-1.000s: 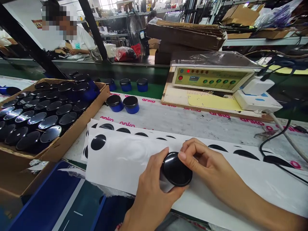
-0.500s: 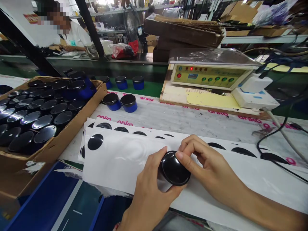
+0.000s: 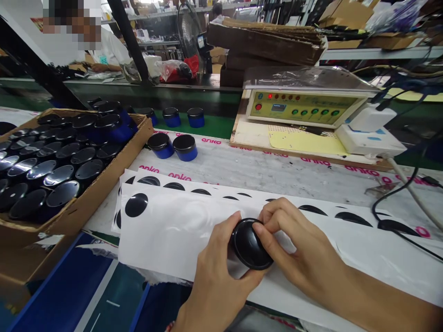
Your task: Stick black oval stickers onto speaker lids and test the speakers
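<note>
A round black case [image 3: 249, 246] with a glossy dished face is tilted toward me above the white sheet [image 3: 162, 230]. My left hand [image 3: 221, 272] grips its rim from the left, fingers on the far side and thumb at the near edge. My right hand [image 3: 294, 240] is closed at the upper right edge, its thumb pressed on the face and its fingers curled behind the rim. What the right fingertips touch behind is hidden. Flat black discs show on the sheet, one disc [image 3: 136, 205] at its left end.
At left stands a cardboard tray [image 3: 114, 159] of similar black-topped blue cases. Two blue cases [image 3: 185, 147] sit beyond the sheets, with several more behind. A control box [image 3: 308, 108] with lit buttons sits at back right; cables [image 3: 391, 193] trail nearby. Another person [image 3: 110, 50] is across the bench.
My right thumb has shifted slightly down and inward over the face of the case. The left hand keeps its grip. The view has moved slightly.
</note>
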### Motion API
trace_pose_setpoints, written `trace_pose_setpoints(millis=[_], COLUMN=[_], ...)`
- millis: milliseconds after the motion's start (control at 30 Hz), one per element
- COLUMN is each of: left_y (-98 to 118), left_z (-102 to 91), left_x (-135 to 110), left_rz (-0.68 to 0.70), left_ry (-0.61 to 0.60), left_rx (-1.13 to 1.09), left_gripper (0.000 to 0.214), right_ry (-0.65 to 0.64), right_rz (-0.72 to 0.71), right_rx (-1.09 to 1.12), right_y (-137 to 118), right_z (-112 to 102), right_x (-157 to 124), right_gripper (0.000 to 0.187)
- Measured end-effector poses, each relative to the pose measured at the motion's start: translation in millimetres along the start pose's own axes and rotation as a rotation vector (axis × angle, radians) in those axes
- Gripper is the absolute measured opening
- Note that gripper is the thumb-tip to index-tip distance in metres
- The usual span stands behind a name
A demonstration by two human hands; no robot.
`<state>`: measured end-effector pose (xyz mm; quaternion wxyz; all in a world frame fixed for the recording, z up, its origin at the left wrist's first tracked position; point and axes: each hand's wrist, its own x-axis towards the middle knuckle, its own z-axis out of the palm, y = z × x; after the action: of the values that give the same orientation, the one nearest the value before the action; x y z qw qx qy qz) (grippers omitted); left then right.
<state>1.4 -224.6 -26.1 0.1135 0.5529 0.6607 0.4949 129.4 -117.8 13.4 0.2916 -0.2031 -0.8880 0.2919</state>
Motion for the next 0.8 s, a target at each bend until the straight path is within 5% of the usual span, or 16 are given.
trace_pose_setpoints(millis=[167,267,367,500,567,700,800], left_y=[1,3,6,10,7,-18,-50], left_z=[-1.5,-5.1,-7.1,-1.4,-1.4,-36.0,-88.9], left_x=[3,5,5,-1,-3,5,17], left_rz=[0.077,0.160,0.180,0.192,0.158,0.021,-0.166], left_ry=[-0.030,-0.075,-0.156,-0.255,-0.230,-0.036,0.149], left_rx=[0.081,0.197,0.302,0.343,0.257,0.236,0.489], left_gripper=[0.072,0.064,0.059,0.061,0.073,0.096,0.057], right_ry=[-0.018,0.026,-0.037,-0.458,-0.547,-0.396,-0.168], right_rz=[-0.369,-0.357,-0.175,0.008,0.041,-0.050,-0.074], right_rx=[-0.570,-0.858,-0.671,-0.162,-0.055,-0.167,-0.379], right_y=[0,2,7,6,3,11,38], right_z=[-10,-31,-49,-44,-33,-17,-11], right_x=[9,20,21,10,13,63,140], right_gripper=[0.014,0.026,0.035,0.084,0.086,0.056,0.059])
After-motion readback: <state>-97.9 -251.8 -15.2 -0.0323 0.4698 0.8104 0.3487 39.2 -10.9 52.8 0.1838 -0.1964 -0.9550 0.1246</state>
